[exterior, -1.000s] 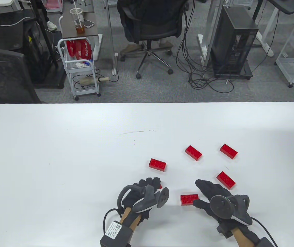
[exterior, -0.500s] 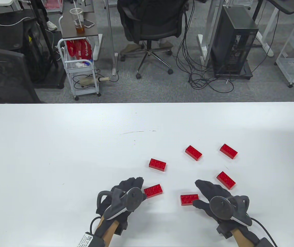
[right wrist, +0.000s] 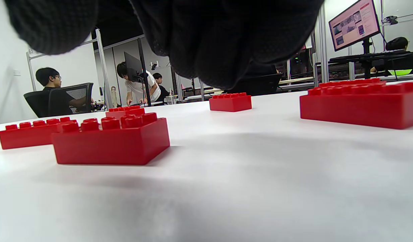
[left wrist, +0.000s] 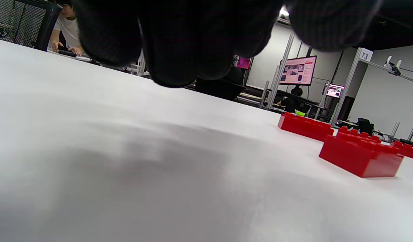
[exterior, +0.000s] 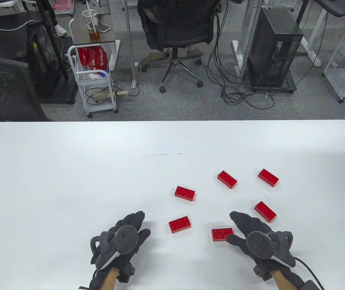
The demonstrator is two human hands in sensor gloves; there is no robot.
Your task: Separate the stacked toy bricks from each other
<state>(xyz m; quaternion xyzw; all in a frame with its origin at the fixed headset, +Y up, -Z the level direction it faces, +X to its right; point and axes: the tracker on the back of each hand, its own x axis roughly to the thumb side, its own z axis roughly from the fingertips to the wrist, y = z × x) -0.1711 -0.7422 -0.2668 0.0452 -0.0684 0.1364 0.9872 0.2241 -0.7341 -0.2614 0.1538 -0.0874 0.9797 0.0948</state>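
From the table view, six red bricks lie apart on the white table (exterior: 69, 169), none stacked. The nearest brick (exterior: 222, 234) sits just beside the right hand (exterior: 251, 234), whose fingers spread flat (thumb tip close to the brick, contact unclear). The left hand (exterior: 123, 238) rests spread, holding nothing, apart from another brick (exterior: 179, 224).

Left wrist view: gloved fingertips (left wrist: 179, 40) hang over bare table; that brick (left wrist: 361, 156) lies off to the right.

Right wrist view: fingertips (right wrist: 219, 40) hover above the table, a brick (right wrist: 112, 141) nearby.

I saw a white table (exterior: 69, 169). Behind it stood a black office chair (exterior: 178, 30), a black computer tower (exterior: 273, 48) and a white cart (exterior: 95, 87).
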